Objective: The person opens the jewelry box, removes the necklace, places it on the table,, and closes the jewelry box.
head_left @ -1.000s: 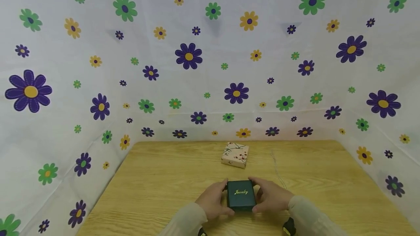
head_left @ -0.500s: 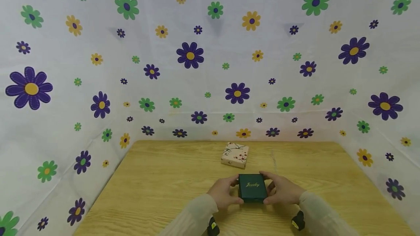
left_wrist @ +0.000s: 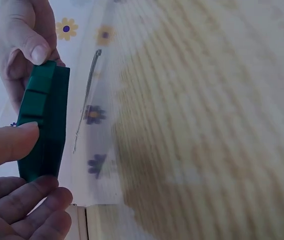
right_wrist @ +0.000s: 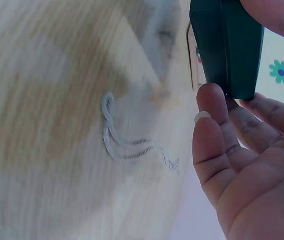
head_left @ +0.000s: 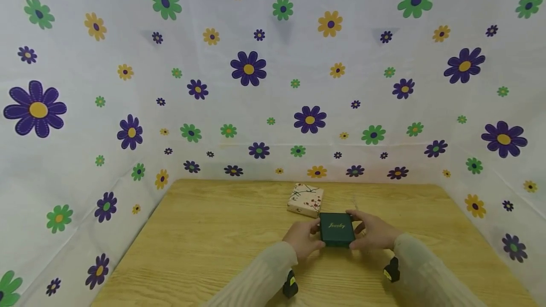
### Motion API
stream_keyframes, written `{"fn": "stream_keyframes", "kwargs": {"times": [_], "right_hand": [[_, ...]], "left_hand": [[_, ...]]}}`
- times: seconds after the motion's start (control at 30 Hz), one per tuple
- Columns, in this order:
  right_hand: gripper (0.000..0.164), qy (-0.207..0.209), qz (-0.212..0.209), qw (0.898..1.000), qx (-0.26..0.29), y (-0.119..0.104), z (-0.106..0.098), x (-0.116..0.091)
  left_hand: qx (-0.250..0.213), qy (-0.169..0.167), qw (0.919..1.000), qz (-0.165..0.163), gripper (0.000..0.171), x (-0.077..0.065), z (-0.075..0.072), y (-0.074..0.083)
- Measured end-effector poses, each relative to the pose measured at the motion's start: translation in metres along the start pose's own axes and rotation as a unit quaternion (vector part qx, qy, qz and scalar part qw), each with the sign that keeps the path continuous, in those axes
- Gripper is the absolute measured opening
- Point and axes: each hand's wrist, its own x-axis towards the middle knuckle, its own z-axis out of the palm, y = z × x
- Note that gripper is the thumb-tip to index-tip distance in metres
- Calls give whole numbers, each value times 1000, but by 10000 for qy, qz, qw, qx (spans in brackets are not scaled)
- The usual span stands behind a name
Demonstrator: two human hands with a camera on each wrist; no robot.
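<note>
A dark green jewelry box [head_left: 337, 232] with gold "Jewelry" lettering on its lid is held between both hands, lid up and closed. My left hand [head_left: 304, 239] grips its left side, thumb at the near edge and fingers at the far edge. The right hand [head_left: 377, 232] holds the opposite side the same way. In the left wrist view the green box [left_wrist: 44, 120] shows a notch in its front, with the left thumb beside it. A thin silver chain [right_wrist: 126, 145] lies looped on the table below the right hand, partly hidden by it in the head view.
Just behind the green box sits a cream box [head_left: 305, 199] with a red blossom and branch print. The wooden table [head_left: 213, 240] is bordered at the back and sides by white flowered cloth [head_left: 273, 103]. Black wrist cameras hang under both sleeves.
Both hands have carried the green box away from the body and to the right, close to the cream box. More of the silver chain is now covered by the right hand.
</note>
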Motion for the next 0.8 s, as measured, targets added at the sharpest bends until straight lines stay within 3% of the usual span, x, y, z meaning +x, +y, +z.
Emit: {"fn": "stream_keyframes", "kwargs": {"times": [0.33, 0.53, 0.8], "right_hand": [[101, 51, 147, 9997, 180, 7, -17, 7], [102, 77, 268, 9995, 138, 15, -25, 16], [99, 154, 217, 9996, 26, 16, -29, 23]], "left_hand": [[261, -70, 9995, 147, 65, 21, -6, 13], [324, -84, 9994, -44, 61, 27, -7, 23], [566, 0, 9982, -203, 58, 38, -1, 23]]}}
